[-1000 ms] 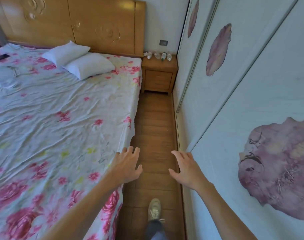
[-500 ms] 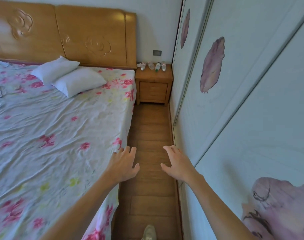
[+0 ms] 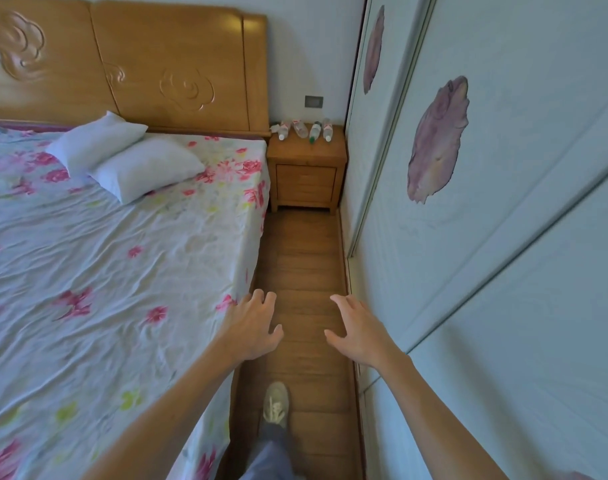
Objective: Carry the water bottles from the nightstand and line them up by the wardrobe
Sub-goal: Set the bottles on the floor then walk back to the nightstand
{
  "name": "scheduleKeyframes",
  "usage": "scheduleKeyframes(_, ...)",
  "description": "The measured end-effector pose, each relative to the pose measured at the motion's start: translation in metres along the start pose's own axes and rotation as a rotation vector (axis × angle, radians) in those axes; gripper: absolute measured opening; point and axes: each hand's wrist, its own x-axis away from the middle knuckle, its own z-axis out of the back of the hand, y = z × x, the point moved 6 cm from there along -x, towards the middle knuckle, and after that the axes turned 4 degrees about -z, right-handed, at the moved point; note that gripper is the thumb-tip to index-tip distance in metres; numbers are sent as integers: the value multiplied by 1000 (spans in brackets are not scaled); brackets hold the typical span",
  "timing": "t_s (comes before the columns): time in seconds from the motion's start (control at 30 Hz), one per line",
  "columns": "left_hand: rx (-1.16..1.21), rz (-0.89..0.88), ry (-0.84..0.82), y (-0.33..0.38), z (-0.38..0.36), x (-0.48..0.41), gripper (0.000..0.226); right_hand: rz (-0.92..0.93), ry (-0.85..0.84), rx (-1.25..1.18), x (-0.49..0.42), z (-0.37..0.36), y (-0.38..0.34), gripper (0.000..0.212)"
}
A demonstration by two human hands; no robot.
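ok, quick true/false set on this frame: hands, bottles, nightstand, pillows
1. The left hand and the right hand both hold nothing. True.
2. One shoe is on the wooden floor between the bed and the wardrobe. True.
3. The water bottles are lined up on the floor by the wardrobe. False: the water bottles are on top of the nightstand.
4. The pillows lie on the floor. False: the pillows lie on the bed, near the headboard.
5. The nightstand sits between the bed and the wardrobe. True.
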Motion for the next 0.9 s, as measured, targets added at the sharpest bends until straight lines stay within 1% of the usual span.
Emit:
scheduleKeyframes(0.23,46,-68,-2,-18,7,-89,59,-36,5,8,-78,23,14,68)
scheduleKeyframes(0.5,66,-96,-18,-53,26,-193,60,-37,-20,44,-179,48,13,69)
scheduleKeyframes(0.9,48,-79,-29,-100,51,-301,63,-46,-27,3,-295,76,22,68)
